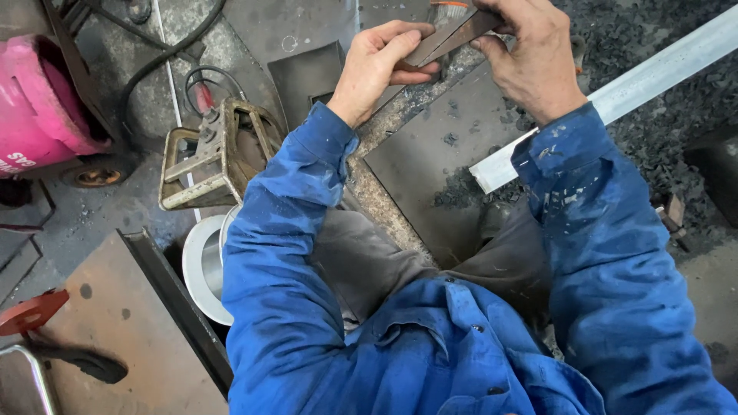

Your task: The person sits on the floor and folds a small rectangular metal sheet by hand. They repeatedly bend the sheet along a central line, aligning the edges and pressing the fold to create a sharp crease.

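My left hand (pixel 380 65) and my right hand (pixel 530 54) both grip a short, flat rusty metal strip (pixel 450 38) near the top of the view. The left hand pinches its lower left end; the right hand holds its upper right end. Both arms wear blue work sleeves. Below the hands lies a dark steel plate (pixel 438 161) framed by a rusty angle-iron edge (pixel 380 200). A brush with pale bristles (pixel 448 9) shows just behind the strip.
A long pale metal bar (pixel 615 96) crosses the right side. To the left stand a worn welding machine frame (pixel 211 157), a pink gas cylinder (pixel 38 100) and black cables (pixel 165 50). A white round bucket rim (pixel 201 269) and a rusty sheet (pixel 115 338) lie lower left.
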